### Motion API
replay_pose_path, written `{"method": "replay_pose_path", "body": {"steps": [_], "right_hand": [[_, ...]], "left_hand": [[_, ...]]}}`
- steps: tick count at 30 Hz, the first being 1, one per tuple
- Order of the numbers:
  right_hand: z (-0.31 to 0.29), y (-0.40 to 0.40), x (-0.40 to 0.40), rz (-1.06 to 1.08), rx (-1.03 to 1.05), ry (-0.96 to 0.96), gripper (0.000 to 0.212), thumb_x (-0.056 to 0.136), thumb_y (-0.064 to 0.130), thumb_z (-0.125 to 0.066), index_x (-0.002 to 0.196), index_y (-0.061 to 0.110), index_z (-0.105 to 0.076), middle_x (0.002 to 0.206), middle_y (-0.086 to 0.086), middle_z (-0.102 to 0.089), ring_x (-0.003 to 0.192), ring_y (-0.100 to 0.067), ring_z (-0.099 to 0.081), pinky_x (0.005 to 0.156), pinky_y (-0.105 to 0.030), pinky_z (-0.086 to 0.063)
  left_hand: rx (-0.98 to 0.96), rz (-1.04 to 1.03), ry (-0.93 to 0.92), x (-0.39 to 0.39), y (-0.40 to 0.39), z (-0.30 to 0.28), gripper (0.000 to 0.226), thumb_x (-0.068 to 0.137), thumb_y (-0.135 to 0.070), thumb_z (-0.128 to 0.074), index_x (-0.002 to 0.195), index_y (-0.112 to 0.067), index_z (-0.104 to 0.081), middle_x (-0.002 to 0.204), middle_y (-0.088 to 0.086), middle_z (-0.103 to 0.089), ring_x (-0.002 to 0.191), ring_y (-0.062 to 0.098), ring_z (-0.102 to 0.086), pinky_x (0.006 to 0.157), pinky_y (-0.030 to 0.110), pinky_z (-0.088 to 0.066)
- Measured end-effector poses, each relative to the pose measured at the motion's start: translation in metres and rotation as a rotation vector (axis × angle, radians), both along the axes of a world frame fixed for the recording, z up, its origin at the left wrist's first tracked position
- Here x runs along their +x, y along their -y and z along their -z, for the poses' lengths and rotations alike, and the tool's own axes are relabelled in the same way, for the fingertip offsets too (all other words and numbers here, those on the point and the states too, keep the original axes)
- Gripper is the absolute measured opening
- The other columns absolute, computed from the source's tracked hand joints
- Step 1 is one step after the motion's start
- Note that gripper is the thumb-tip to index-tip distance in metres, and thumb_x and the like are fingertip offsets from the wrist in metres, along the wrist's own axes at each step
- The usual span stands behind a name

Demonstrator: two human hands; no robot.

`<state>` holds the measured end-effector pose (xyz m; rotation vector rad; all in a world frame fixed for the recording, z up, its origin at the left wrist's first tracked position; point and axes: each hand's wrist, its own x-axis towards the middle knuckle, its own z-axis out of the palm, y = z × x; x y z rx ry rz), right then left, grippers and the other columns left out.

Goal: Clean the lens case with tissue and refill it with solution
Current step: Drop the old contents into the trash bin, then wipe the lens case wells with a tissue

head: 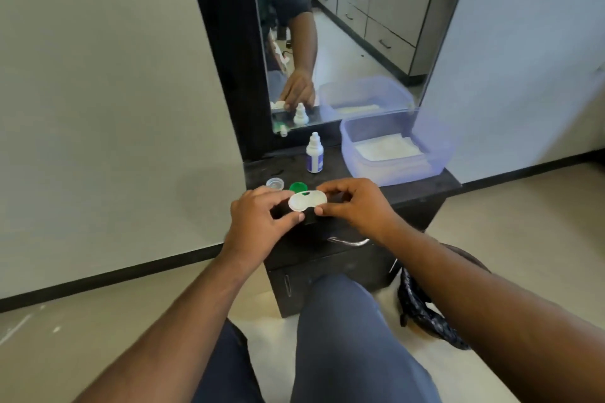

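Observation:
A white two-well lens case (307,200) is held just above the front of the black cabinet top (419,188). My left hand (258,222) pinches its left end and my right hand (357,206) pinches its right end. Both caps are off: a clear cap (275,183) and a green cap (298,187) lie on the top just behind the case. A small white solution bottle (315,154) stands upright further back, cap on. White tissues (388,148) lie inside a translucent blue tub (435,160) at the back right.
A tall mirror (343,26) in a black frame rises behind the cabinet and reflects the hand, bottle and tub. The cabinet has a drawer handle (348,241) facing my knees (343,321). A dark braided object (425,311) lies on the floor at right.

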<state>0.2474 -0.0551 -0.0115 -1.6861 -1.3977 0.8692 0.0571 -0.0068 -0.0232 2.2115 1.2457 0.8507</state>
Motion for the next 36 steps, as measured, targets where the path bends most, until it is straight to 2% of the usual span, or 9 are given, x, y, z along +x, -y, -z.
{"method": "replay_pose_path", "body": {"steps": [4,7,10,14,18,20,23,28,36], "right_hand": [[0.001,-0.010,-0.008,-0.036,-0.010,0.243,0.036,0.073,0.024,-0.080,0.107,0.022,-0.070,0.095,0.012,-0.062,0.089,-0.004,-0.057,0.077,-0.017,-0.042],[0.002,-0.013,-0.008,-0.055,-0.002,0.333,0.038,0.074,0.026,-0.079,0.110,0.022,-0.070,0.094,0.012,-0.060,0.086,-0.004,-0.055,0.070,-0.012,-0.037],[-0.003,-0.012,-0.003,-0.050,0.006,0.351,0.043,0.073,0.027,-0.080,0.114,0.019,-0.068,0.097,0.009,-0.062,0.080,-0.001,-0.054,0.068,-0.007,-0.037],[-0.027,0.000,0.006,-0.038,0.022,0.349,0.037,0.076,0.029,-0.077,0.111,0.020,-0.069,0.101,0.007,-0.066,0.084,-0.003,-0.057,0.079,-0.019,-0.049],[-0.067,0.006,0.033,0.099,0.188,0.346,0.025,0.078,0.028,-0.075,0.102,0.023,-0.071,0.087,0.015,-0.063,0.068,0.006,-0.057,0.062,-0.003,-0.042],[-0.082,-0.001,0.056,0.180,0.229,0.374,0.025,0.079,0.026,-0.074,0.103,0.020,-0.072,0.090,0.009,-0.066,0.070,0.000,-0.057,0.069,-0.007,-0.044],[-0.090,-0.016,0.089,0.191,0.162,0.440,0.027,0.080,0.021,-0.074,0.106,0.015,-0.071,0.095,0.003,-0.067,0.079,-0.008,-0.062,0.083,-0.022,-0.048],[-0.076,-0.042,0.111,0.010,-0.038,0.592,0.021,0.080,0.007,-0.072,0.101,0.009,-0.072,0.092,-0.002,-0.067,0.076,-0.013,-0.060,0.077,-0.022,-0.046],[-0.058,-0.071,0.125,-0.212,-0.231,0.726,0.012,0.084,0.009,-0.067,0.096,0.010,-0.070,0.096,-0.010,-0.069,0.083,-0.021,-0.061,0.082,-0.029,-0.053]], "left_hand": [[-0.058,-0.017,-0.079,-0.004,-0.008,0.001,0.038,0.071,-0.035,-0.081,0.108,-0.033,-0.072,0.079,-0.008,-0.059,0.083,0.021,-0.056,0.074,0.049,-0.046],[-0.139,0.004,-0.058,-0.004,-0.014,0.003,0.038,0.070,-0.037,-0.082,0.107,-0.033,-0.073,0.077,-0.009,-0.056,0.078,0.018,-0.057,0.075,0.049,-0.048],[-0.162,0.002,-0.077,-0.005,-0.018,0.003,0.045,0.068,-0.039,-0.083,0.110,-0.029,-0.072,0.082,-0.006,-0.058,0.080,0.018,-0.057,0.077,0.048,-0.049],[-0.129,-0.016,-0.116,-0.004,-0.021,-0.010,0.053,0.067,-0.043,-0.083,0.115,-0.025,-0.070,0.087,-0.004,-0.061,0.082,0.016,-0.058,0.077,0.046,-0.051],[-0.041,0.007,-0.027,0.018,-0.023,-0.031,0.048,0.067,-0.040,-0.083,0.111,-0.025,-0.072,0.091,-0.005,-0.062,0.085,0.015,-0.059,0.082,0.045,-0.051],[-0.003,0.057,0.001,0.037,-0.023,-0.040,0.048,0.069,-0.036,-0.083,0.114,-0.023,-0.071,0.093,-0.002,-0.062,0.087,0.017,-0.059,0.083,0.043,-0.050],[0.009,0.090,0.066,0.068,-0.019,-0.049,0.049,0.074,-0.030,-0.080,0.120,-0.018,-0.067,0.093,0.000,-0.061,0.087,0.016,-0.058,0.082,0.037,-0.051],[-0.037,0.111,0.129,0.107,-0.016,-0.050,0.051,0.077,-0.029,-0.078,0.124,-0.017,-0.064,0.075,0.003,-0.067,0.073,0.017,-0.063,0.077,0.029,-0.051],[-0.071,0.139,0.207,0.121,-0.018,-0.040,0.043,0.079,-0.022,-0.077,0.119,-0.010,-0.067,0.080,-0.001,-0.068,0.071,0.012,-0.063,0.082,0.030,-0.054]]}}
